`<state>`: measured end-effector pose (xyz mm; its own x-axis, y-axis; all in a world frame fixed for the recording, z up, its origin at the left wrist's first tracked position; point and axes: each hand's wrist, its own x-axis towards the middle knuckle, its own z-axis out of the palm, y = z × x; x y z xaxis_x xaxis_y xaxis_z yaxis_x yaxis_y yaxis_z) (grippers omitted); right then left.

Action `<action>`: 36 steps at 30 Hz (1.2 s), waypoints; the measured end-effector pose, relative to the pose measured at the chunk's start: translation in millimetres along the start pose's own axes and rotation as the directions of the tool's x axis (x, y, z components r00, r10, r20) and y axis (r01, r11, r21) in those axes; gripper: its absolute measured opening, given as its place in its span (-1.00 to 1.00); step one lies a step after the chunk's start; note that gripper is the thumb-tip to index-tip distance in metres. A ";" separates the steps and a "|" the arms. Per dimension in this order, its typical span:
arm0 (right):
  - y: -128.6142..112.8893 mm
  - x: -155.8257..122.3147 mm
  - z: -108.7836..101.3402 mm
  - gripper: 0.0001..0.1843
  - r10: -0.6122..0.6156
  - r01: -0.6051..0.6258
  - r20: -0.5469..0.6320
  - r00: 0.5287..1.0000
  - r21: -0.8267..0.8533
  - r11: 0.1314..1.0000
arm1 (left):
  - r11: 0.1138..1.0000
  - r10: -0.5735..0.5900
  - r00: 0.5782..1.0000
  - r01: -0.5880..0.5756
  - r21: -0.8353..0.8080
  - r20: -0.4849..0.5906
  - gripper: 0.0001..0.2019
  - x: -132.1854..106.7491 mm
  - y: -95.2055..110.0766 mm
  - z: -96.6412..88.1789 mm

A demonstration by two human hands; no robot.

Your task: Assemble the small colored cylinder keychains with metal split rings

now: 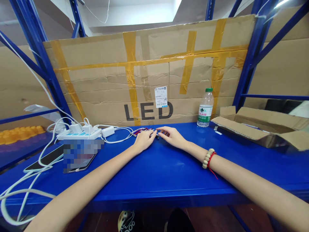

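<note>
My left hand (145, 140) and my right hand (174, 137) meet near the back middle of the blue shelf, their fingertips almost touching. A small heap of slim purple, red and silvery pieces (140, 130), pen-like in shape, lies behind and partly under my left hand. Between the fingertips a small dark end (157, 136) shows; what it belongs to is hidden. The left thumb and index finger are stretched forward with a gap between them. On the right, the fingers bend slightly toward the left hand, apart from the thumb. Neither hand visibly grips anything.
To the left, a white power strip (83, 134) with chargers and cables (45, 162) stands behind two phones (48, 158). A water bottle (205, 108) and an open cardboard box (262, 124) are at right. A large cardboard panel (103, 90) rises behind the blue shelf (166, 174).
</note>
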<state>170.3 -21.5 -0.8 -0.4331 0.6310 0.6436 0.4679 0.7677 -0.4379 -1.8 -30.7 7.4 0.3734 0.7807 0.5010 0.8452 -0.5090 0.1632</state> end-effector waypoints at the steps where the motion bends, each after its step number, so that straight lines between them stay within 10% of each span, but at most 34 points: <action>1: -0.6 -0.7 -0.4 -0.65 -0.030 0.031 0.021 0.999 -0.045 0.999 | 1.000 0.005 1.000 -0.005 -0.003 -0.004 -0.63 0.1 -0.5 0.6; 11: -5.4 -3.0 -2.8 -0.64 -0.080 0.106 0.090 0.993 -0.329 0.939 | 0.988 0.130 0.991 -0.127 0.083 -0.040 -0.70 4.2 -7.0 9.4; 36: -7.0 -3.7 -3.4 -0.62 -0.005 0.067 0.167 0.986 -0.366 0.928 | 0.970 0.191 0.975 -0.205 0.133 0.112 -0.68 3.2 -14.1 19.1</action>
<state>171.3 -29.6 2.0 -0.5584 0.6366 0.5319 0.6870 0.7143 -0.1337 -5.2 -14.2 -9.5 0.5684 0.7045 0.4250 0.7936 -0.6057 -0.0573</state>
